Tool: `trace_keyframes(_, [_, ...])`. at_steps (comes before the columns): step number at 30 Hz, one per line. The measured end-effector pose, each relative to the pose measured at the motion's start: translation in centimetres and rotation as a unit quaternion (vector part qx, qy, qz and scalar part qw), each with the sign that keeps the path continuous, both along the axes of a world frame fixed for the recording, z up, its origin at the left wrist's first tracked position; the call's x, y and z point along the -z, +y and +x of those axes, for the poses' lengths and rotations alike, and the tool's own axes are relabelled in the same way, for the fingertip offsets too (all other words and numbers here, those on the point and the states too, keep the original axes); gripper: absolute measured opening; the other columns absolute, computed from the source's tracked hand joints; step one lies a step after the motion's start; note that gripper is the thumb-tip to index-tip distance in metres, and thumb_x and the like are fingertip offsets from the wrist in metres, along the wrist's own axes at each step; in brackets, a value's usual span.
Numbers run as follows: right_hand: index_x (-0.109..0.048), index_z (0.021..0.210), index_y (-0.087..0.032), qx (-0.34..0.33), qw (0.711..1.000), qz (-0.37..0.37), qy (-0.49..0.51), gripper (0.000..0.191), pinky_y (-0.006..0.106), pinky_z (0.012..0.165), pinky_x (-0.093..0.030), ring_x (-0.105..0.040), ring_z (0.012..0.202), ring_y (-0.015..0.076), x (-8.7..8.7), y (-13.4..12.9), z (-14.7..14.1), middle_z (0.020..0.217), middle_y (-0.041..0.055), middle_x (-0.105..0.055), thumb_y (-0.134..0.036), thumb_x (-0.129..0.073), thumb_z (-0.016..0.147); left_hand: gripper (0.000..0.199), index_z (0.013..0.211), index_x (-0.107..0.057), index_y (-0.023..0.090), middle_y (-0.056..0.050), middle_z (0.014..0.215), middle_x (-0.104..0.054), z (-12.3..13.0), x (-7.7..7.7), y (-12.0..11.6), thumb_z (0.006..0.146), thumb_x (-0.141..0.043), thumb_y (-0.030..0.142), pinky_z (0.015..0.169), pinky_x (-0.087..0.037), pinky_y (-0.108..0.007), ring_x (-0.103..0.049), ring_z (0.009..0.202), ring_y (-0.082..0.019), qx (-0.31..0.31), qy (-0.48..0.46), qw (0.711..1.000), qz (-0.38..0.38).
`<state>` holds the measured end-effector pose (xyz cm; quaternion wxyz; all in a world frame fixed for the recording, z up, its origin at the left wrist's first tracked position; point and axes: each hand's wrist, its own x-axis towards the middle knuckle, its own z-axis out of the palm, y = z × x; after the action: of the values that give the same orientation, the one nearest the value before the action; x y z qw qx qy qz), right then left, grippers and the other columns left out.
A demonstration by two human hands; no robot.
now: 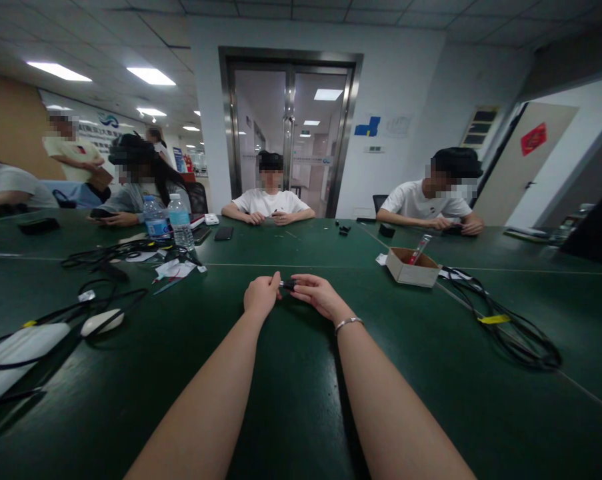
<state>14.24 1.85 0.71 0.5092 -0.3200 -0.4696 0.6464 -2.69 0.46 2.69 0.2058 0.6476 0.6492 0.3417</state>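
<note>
The left hand [261, 295] and right hand [319, 296] hold a small dark object [289, 285] between them above the green desk [291, 373]. An open box [413, 268] sits beyond, to the right.

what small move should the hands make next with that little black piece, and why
Perhaps a gentle turn of the small black piece by the right hand, with the left hand steady: right fingertips grip its dark end, left fingers its silvery end. Whether they're separate parts is too small to tell.
</note>
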Motion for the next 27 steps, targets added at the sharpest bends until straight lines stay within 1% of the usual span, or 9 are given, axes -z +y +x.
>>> trace_keyframes(5, [-0.070,0.089,-0.014,-0.003,1.000,-0.002,0.002,0.031,0.034,0.090,-0.054,-0.063,0.091,0.0181,-0.1,0.0,0.0,0.094,0.0053,-0.061,0.000,-0.075,0.062,0.057,0.056,-0.061,0.020,-0.003,0.066,-0.066,-0.1,-0.1,0.1,0.091,-0.027,0.051,0.060,-0.036,-0.028,-0.058,0.063,-0.019,0.005,0.001,1.000,-0.011])
trace_keyframes(9, [-0.070,0.090,-0.014,-0.020,1.000,-0.003,-0.004,0.032,0.031,0.085,-0.055,-0.063,0.089,0.0174,-0.3,-0.1,0.0,0.095,0.0058,-0.062,-0.001,-0.076,0.062,0.057,0.056,-0.060,0.019,-0.004,0.064,-0.066,-0.1,0.0,0.2,0.091,-0.027,0.049,0.060,-0.036,-0.029,-0.058,0.061,-0.019,0.007,-0.002,1.000,-0.018])
trace_keyframes(12, [-0.070,0.090,-0.014,-0.024,1.000,-0.005,-0.007,0.030,0.026,0.079,-0.056,-0.063,0.086,0.0153,-0.4,-0.2,0.1,0.094,0.0057,-0.064,0.000,-0.075,0.063,0.056,0.058,-0.060,0.019,-0.004,0.064,-0.066,-0.1,0.0,0.1,0.091,-0.027,0.049,0.059,-0.036,-0.028,-0.057,0.059,-0.018,0.007,-0.010,1.000,-0.017])
trace_keyframes(14, [-0.070,0.090,-0.013,-0.021,1.000,-0.010,-0.009,0.028,0.021,0.073,-0.056,-0.064,0.080,0.0130,-0.5,-0.2,0.0,0.092,0.0056,-0.065,0.001,-0.073,0.066,0.056,0.058,-0.060,0.019,-0.004,0.064,-0.066,-0.1,0.0,0.1,0.091,-0.027,0.049,0.058,-0.036,-0.028,-0.057,0.059,-0.018,0.009,-0.015,1.000,-0.014])
trace_keyframes(16, [-0.070,0.091,-0.012,-0.016,1.000,-0.018,-0.012,0.026,0.018,0.066,-0.056,-0.064,0.071,0.0108,-0.5,-0.2,0.0,0.089,0.0061,-0.066,0.001,-0.071,0.069,0.056,0.057,-0.060,0.019,-0.004,0.064,-0.065,-0.1,0.0,0.1,0.091,-0.027,0.049,0.058,-0.035,-0.028,-0.057,0.059,-0.018,0.011,-0.017,1.000,-0.009])
trace_keyframes(19, [-0.069,0.093,-0.010,-0.010,0.999,-0.027,-0.015,0.022,0.017,0.057,-0.054,-0.063,0.062,0.0098,-0.4,0.0,-0.1,0.083,0.0079,-0.067,-0.002,-0.071,0.072,0.055,0.058,-0.060,0.019,-0.004,0.064,-0.064,-0.1,0.2,0.3,0.090,-0.028,0.051,0.056,-0.033,-0.027,-0.056,0.059,-0.018,0.016,-0.024,1.000,0.001])
trace_keyframes(22, [-0.068,0.092,-0.008,-0.004,1.000,-0.029,-0.011,0.016,0.017,0.052,-0.052,-0.061,0.058,0.0103,-0.4,0.0,-0.1,0.074,0.0084,-0.067,-0.007,-0.071,0.076,0.054,0.061,-0.060,0.019,-0.003,0.064,-0.063,-0.1,0.6,0.6,0.089,-0.030,0.053,0.055,-0.031,-0.027,-0.055,0.057,-0.017,0.030,-0.036,0.999,0.020])
trace_keyframes(25, [-0.068,0.088,-0.007,0.006,1.000,-0.028,-0.006,0.010,0.016,0.049,-0.051,-0.060,0.055,0.0100,-0.5,0.0,-0.2,0.067,0.0078,-0.065,-0.011,-0.069,0.080,0.053,0.061,-0.057,0.019,-0.002,0.058,-0.059,-0.1,1.2,1.1,0.088,-0.031,0.057,0.054,-0.030,-0.027,-0.052,0.055,-0.016,0.044,-0.048,0.997,0.045])
trace_keyframes(27, [-0.067,0.087,-0.007,0.008,0.999,-0.030,-0.012,0.009,0.016,0.047,-0.049,-0.059,0.053,0.0102,-0.5,-0.1,-0.3,0.064,0.0077,-0.064,-0.013,-0.068,0.081,0.053,0.061,-0.054,0.019,-0.001,0.055,-0.055,0.0,1.7,1.4,0.088,-0.031,0.059,0.053,-0.030,-0.026,-0.050,0.053,-0.016,0.049,-0.058,0.996,0.051])
